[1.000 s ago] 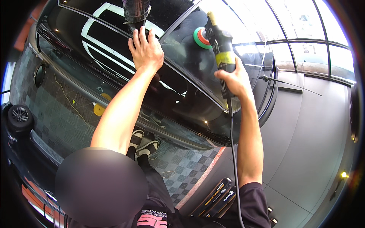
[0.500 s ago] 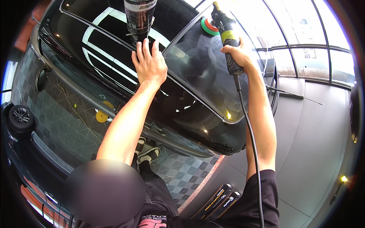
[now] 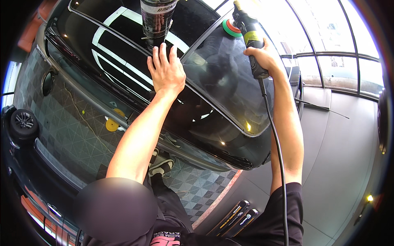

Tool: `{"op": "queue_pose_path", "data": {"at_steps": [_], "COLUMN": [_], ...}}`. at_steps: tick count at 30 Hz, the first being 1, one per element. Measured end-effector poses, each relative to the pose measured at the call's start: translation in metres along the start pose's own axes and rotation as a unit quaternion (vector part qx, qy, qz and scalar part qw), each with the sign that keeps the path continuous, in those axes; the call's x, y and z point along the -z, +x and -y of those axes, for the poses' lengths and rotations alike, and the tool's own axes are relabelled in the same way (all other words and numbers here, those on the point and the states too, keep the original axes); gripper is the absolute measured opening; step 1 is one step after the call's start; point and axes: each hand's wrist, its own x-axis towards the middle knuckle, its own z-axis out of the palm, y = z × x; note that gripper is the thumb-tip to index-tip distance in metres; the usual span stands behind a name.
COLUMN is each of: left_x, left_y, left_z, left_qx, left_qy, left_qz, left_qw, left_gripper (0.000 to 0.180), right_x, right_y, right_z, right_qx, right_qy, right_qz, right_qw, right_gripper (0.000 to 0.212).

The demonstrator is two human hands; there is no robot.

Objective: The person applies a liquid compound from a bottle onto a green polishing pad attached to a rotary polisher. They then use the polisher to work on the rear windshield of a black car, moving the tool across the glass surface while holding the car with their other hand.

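My right hand (image 3: 264, 57) is wrapped round the body of a black power polisher (image 3: 251, 36) with a yellow-green band. Its round pad, edged in green and red, (image 3: 232, 28) meets the dark panel (image 3: 213, 69) at the rear of a black car; whether it spins cannot be told. A cord (image 3: 272, 123) runs from the polisher's near end down past my right forearm. My left hand (image 3: 167, 71), fingers stretched out, rests on the car's glossy roof (image 3: 135, 57) and holds nothing. Just beyond its fingertips is a dark cylinder with a white band (image 3: 158, 18).
Another dark car (image 3: 41, 172) stands at the left. Yellow round discs (image 3: 112, 124) show beside the car over the checkered tile floor (image 3: 205, 184). Two dark long boxes (image 3: 236, 217) lie at the lower middle. Large framed windows (image 3: 328, 41) line the far right.
The whole view has shifted slightly, so the car and both hands appear a little farther right. The polisher's pad sits slightly farther away on the panel. Both hands keep their poses.
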Motion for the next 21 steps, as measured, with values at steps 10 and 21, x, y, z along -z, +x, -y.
{"op": "queue_pose_path", "data": {"at_steps": [10, 21], "left_x": [0.000, -0.001], "left_y": [0.000, 0.000], "left_z": [0.000, 0.000], "left_qx": [-0.002, 0.003], "left_qy": [-0.006, -0.009], "left_qz": [0.002, 0.007], "left_qw": [1.000, 1.000], "left_gripper": [0.045, 0.045], "right_x": [-0.002, -0.002], "right_y": [-0.017, -0.046], "right_z": [0.005, 0.009], "right_qx": [0.016, 0.001], "right_qy": [-0.030, -0.019], "right_qz": [-0.005, 0.007], "right_qw": [0.999, 1.000], "right_gripper": [0.106, 0.110]}}
